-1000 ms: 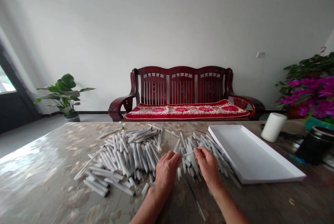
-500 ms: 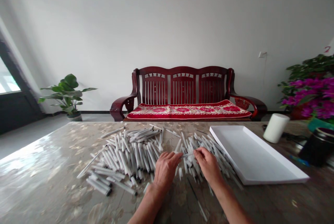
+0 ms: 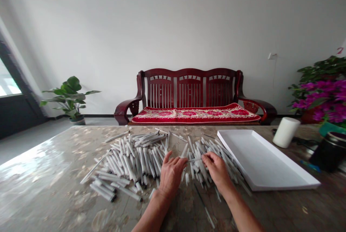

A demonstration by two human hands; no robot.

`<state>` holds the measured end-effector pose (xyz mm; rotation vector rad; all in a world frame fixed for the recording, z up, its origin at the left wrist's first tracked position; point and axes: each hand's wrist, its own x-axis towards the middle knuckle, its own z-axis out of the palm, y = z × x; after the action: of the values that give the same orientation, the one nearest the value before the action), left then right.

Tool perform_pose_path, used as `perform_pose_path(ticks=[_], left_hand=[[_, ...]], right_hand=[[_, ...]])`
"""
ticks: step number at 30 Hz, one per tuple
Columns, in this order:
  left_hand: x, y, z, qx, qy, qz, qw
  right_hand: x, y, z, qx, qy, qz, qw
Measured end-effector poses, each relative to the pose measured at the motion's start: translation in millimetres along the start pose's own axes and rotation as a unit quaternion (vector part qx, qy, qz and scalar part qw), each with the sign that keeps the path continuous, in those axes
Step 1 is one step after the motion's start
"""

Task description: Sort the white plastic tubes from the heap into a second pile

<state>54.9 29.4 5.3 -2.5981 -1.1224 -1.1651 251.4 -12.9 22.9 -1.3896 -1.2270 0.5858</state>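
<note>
Between my two hands, above the table, is a thin translucent pen [image 3: 194, 160]. The fingers of my left hand [image 3: 172, 173] close on its left end, with one finger lifted away. My right hand [image 3: 218, 171] pinches the right end between thumb and fingertips. To the left lies a large pile of clear and white pen parts [image 3: 127, 161], several with black ends. A second pile of pens [image 3: 198, 170] lies under and behind my right hand. A thin dark refill [image 3: 204, 205] rests on the table between my forearms. My fingers cover both ends of the held pen.
A shallow white tray [image 3: 250, 179] stands to the right of the second pile. Beyond it are a white cylinder [image 3: 285, 132], a black container [image 3: 327, 152] and purple flowers [image 3: 324, 98]. A red wooden bench [image 3: 189, 87] stands behind the patterned table [image 3: 59, 174].
A finger of my left hand has lifted away from the pen. My right hand has shifted very slightly to the right. Both hands still hold the pen; the piles look the same.
</note>
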Motion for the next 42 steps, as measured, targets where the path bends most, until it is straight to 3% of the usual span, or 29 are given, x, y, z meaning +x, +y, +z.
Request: perform_pose_path(ticks=[5, 9, 14, 21, 26, 30, 38, 42], left_hand=[[0, 0, -0.7, 0.008, 0.008, -0.003, 1.0], [0, 0, -0.9, 0.012, 0.011, 0.004, 1.0], [-1, 0, -0.3, 0.01, 0.006, -0.009, 1.0], [-1, 0, -1.0, 0.019, -0.004, -0.003, 1.0], [-1, 0, -1.0, 0.023, 0.001, -0.011, 1.0], [0, 1, -1.9, 0.015, -0.018, -0.011, 1.0], [1, -6, -2.1, -0.037, -0.054, -0.019, 0.998], [1, -11, -2.3, -0.017, -0.06, -0.033, 0.998]], right_hand=[[0, -2, -1, 0.033, -0.01, -0.004, 0.999], [2, 4, -1, 0.005, -0.01, 0.019, 1.0], [2, 3, -2, 0.005, -0.011, -0.024, 1.0], [0, 2, 0, -0.039, -0.006, -0.01, 0.999], [1, 3, 0, 0.014, -0.012, -0.005, 1.0], [1, 5, 0, -0.02, -0.016, 0.011, 1.0], [7, 5, -9, 0.013, -0.015, -0.01, 1.0], [8, 8, -12, -0.032, -0.013, -0.042, 0.999]])
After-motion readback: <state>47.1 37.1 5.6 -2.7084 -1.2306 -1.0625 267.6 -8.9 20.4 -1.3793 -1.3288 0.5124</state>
